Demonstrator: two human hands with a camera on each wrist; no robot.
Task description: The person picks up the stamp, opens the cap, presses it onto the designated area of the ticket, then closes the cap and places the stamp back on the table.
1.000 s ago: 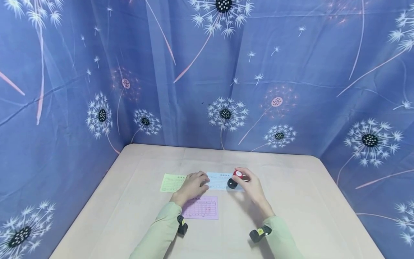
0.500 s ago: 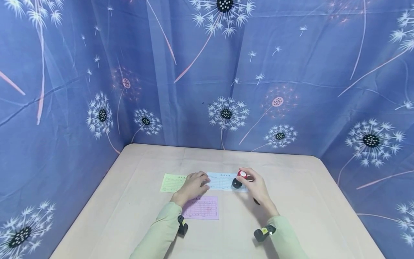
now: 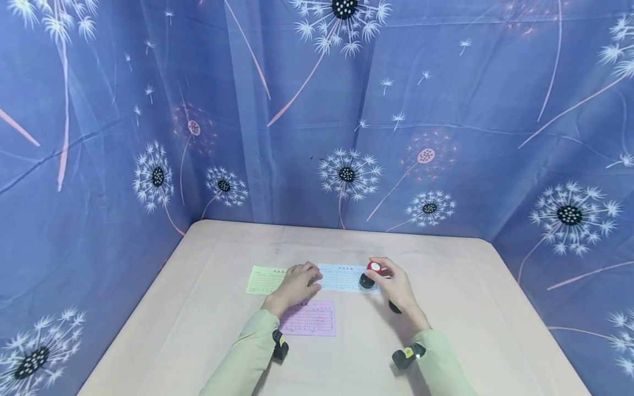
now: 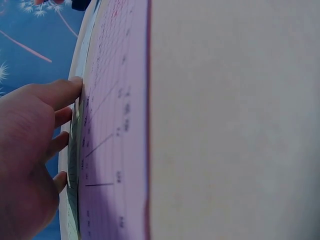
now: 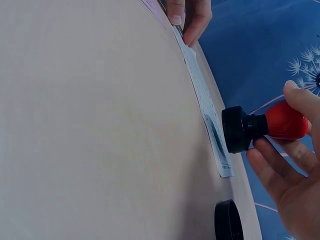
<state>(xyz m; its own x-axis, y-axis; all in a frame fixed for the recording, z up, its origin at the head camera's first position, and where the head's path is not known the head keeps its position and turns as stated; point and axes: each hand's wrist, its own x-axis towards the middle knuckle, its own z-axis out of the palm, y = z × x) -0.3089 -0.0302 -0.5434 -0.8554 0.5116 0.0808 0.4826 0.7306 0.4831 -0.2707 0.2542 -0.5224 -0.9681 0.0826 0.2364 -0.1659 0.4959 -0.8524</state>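
My right hand (image 3: 396,285) grips the red knob of a self-inking stamp (image 5: 286,121) between thumb and fingers. Its black base hangs close over the right end of a pale blue printed slip (image 3: 339,278), a small gap showing in the right wrist view. My left hand (image 3: 296,283) lies where the blue slip meets a green slip (image 3: 261,279), fingertips down on the paper and fingers loosely bent. Nearer to me, partly under the left forearm, is a purple slip (image 3: 311,322) with small red marks on its right part.
A round black cap (image 5: 228,220) sits on the table beside the blue slip's right end, partly hidden by my right wrist in the head view. The pale tabletop (image 3: 470,330) ends at blue dandelion-print curtains (image 3: 277,181) at the back and sides.
My right hand has moved a little to the right along the blue slip, carrying the stamp. The black cap has come into view beneath that wrist. My left hand stays put.
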